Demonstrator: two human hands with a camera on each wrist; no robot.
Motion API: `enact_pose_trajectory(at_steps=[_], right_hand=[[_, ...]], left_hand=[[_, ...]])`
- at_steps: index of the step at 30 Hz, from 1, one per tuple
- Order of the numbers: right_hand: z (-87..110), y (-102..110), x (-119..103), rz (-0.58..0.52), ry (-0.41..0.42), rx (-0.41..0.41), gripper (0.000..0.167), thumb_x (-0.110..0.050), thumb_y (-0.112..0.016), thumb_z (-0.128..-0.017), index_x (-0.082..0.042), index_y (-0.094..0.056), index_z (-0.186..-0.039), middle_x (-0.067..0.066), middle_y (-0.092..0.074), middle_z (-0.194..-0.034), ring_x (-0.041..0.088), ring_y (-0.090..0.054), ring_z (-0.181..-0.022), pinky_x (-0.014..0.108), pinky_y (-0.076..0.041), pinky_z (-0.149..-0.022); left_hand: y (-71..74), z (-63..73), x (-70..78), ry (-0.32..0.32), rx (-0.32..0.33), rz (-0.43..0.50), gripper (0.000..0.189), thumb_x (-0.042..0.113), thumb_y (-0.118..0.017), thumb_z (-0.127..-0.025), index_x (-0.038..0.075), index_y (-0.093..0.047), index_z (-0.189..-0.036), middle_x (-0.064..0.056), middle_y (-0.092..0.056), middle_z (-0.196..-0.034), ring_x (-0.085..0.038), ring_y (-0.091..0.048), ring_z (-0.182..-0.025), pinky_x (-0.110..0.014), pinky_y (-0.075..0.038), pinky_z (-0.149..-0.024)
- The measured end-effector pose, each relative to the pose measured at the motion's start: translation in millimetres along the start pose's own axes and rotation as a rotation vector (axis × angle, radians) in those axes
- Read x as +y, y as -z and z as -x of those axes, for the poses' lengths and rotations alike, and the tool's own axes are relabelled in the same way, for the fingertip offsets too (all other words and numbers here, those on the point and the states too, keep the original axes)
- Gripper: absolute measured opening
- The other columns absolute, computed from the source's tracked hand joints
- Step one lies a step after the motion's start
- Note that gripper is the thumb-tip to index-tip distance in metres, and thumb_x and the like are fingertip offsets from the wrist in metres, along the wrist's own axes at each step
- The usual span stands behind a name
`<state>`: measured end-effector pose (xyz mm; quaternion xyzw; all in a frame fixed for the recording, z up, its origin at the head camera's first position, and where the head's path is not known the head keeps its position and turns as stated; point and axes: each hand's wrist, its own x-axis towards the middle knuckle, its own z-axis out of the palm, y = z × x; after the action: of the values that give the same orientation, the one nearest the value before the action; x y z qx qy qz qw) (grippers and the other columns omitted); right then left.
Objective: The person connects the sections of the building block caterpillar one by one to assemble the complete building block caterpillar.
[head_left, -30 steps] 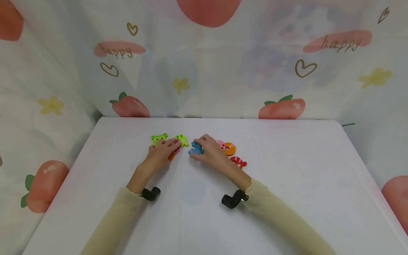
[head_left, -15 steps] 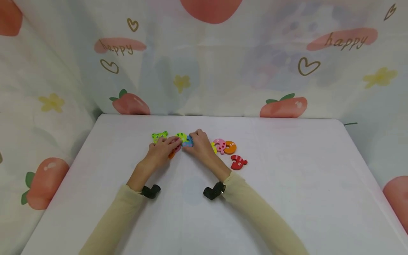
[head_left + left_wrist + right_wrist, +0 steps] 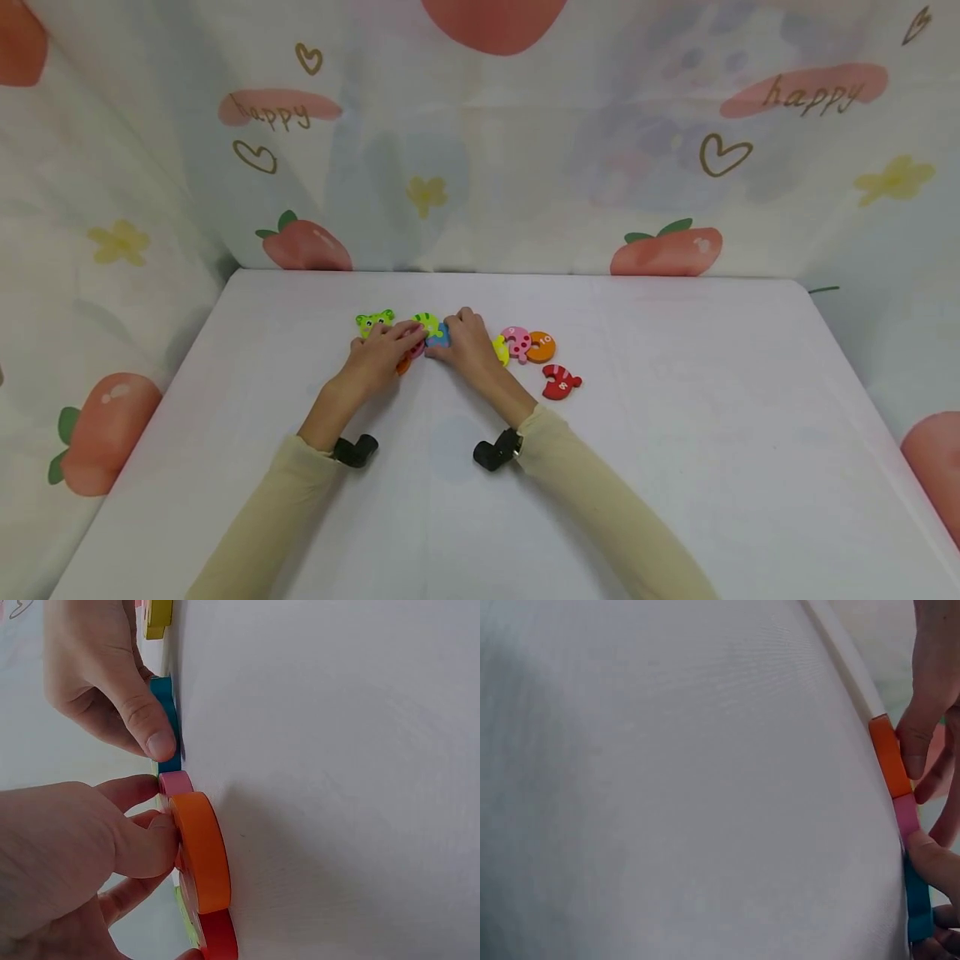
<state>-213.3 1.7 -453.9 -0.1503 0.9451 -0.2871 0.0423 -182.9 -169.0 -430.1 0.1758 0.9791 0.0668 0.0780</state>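
Several colourful animal-shaped puzzle pieces with numbers lie on the white table. My left hand point(image 3: 373, 362) rests on joined pieces, its thumb and fingers spread over an orange piece point(image 3: 206, 851), a pink piece point(image 3: 177, 781) and a red piece point(image 3: 220, 936). My right hand point(image 3: 474, 346) pinches a blue puzzle piece point(image 3: 437, 337) between thumb and fingers. In the head view, the blue piece meets a green striped piece point(image 3: 427, 322). A green animal-head piece point(image 3: 367, 322) shows behind my left hand. The hands hide how the pieces join.
Right of my right hand lie a yellow piece point(image 3: 502, 350), a pink spotted piece point(image 3: 516, 342) and an orange ring-like piece point(image 3: 544, 347) close together. A red striped piece point(image 3: 558, 383) lies nearer to me. A patterned curtain point(image 3: 480, 167) hangs behind the table point(image 3: 675, 417).
My right hand has moved left with the blue piece, bringing it against the green striped piece. The yellow piece has come into view behind it. My left hand has stayed in place.
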Motion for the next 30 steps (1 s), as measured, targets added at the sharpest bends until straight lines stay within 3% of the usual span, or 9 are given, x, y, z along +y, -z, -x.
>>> enact_pose_trajectory(at_steps=[8, 18, 23, 30], right_hand=[[12.5, 32.3, 7.0, 0.025, 0.041, -0.035, 0.072, -0.043, -0.076, -0.081, 0.000, -0.054, -0.134, 0.017, -0.055, -0.127, 0.029, -0.052, -0.114, 0.037, -0.050, -0.099], [61.1, 87.1, 57.9, -0.064, 0.165, -0.022, 0.072, -0.034, -0.080, -0.079, -0.003, -0.051, -0.137, 0.014, -0.054, -0.132, 0.031, -0.052, -0.122, 0.047, -0.048, -0.103], [70.9, 97.4, 82.7, -0.034, 0.149, -0.050, 0.072, -0.032, -0.080, -0.080, -0.005, -0.050, -0.139, 0.015, -0.051, -0.139, 0.034, -0.047, -0.129, 0.051, -0.046, -0.104], [70.7, 106.9, 105.0, -0.038, 0.169, -0.079, 0.067, -0.025, -0.078, -0.082, -0.002, -0.049, -0.139, 0.018, -0.049, -0.143, 0.037, -0.044, -0.133, 0.055, -0.044, -0.105]], left_hand=[[1.0, 1.4, 2.4, -0.009, 0.011, 0.006, 0.065, 0.002, -0.066, -0.088, 0.023, -0.045, -0.146, -0.005, -0.041, -0.152, -0.038, -0.043, -0.129, -0.063, -0.047, -0.086], [-1.8, 1.8, 7.1, 0.035, 0.010, 0.039, 0.058, 0.007, -0.061, -0.092, 0.020, -0.044, -0.146, -0.005, -0.039, -0.153, -0.038, -0.039, -0.130, -0.062, -0.043, -0.089], [-4.5, -0.8, 17.6, 0.101, 0.070, 0.108, 0.042, 0.021, -0.054, -0.099, 0.017, -0.050, -0.141, -0.006, -0.046, -0.148, -0.038, -0.041, -0.127, -0.062, -0.041, -0.092], [-7.4, -12.5, 33.3, 0.212, 0.119, 0.195, 0.035, 0.027, -0.052, -0.100, 0.016, -0.054, -0.134, -0.008, -0.049, -0.138, -0.040, -0.041, -0.123, -0.073, -0.037, -0.096]])
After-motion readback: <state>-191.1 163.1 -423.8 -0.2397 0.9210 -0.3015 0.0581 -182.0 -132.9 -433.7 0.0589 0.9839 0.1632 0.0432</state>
